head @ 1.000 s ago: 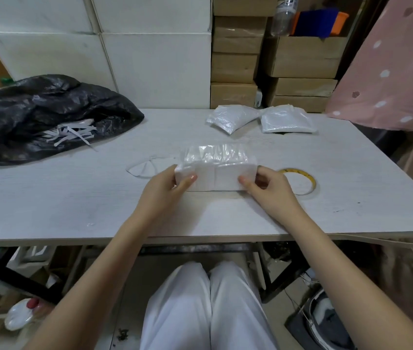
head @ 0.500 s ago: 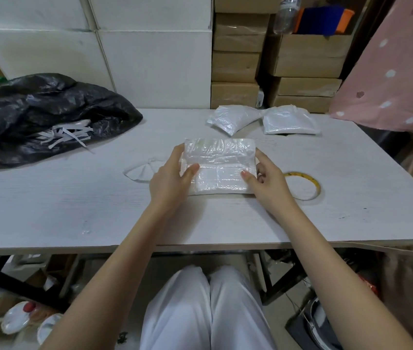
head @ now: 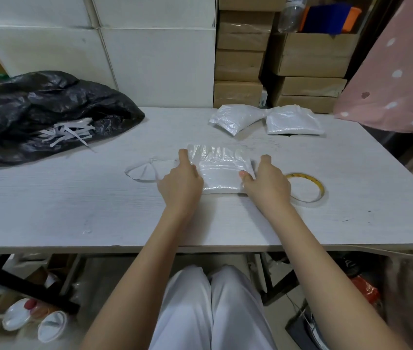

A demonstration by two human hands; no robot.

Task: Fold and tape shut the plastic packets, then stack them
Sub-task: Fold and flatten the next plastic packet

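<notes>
My knees in white trousers (head: pixel 210 306) sit under the near edge of the desk (head: pixel 74 210). On the desk in front of me lies the plastic packet (head: pixel 221 176), flat, its clear top flap folded toward me. My left hand (head: pixel 181 184) grips its left end, index finger stretched along the far corner. My right hand (head: pixel 267 184) grips the right end, thumb on top of the packet. Just right of that hand lies a roll of tape (head: pixel 306 189), flat on the desk. Left of my left hand lies a scrap of clear film (head: pixel 142 170). Farther back, two sealed packets (head: pixel 266 120) lie side by side, touching. At far left slumps a black bag (head: pixel 36 109) with white strips (head: pixel 67 131) on it. Behind stand cardboard boxes (head: pixel 240 61).
</notes>
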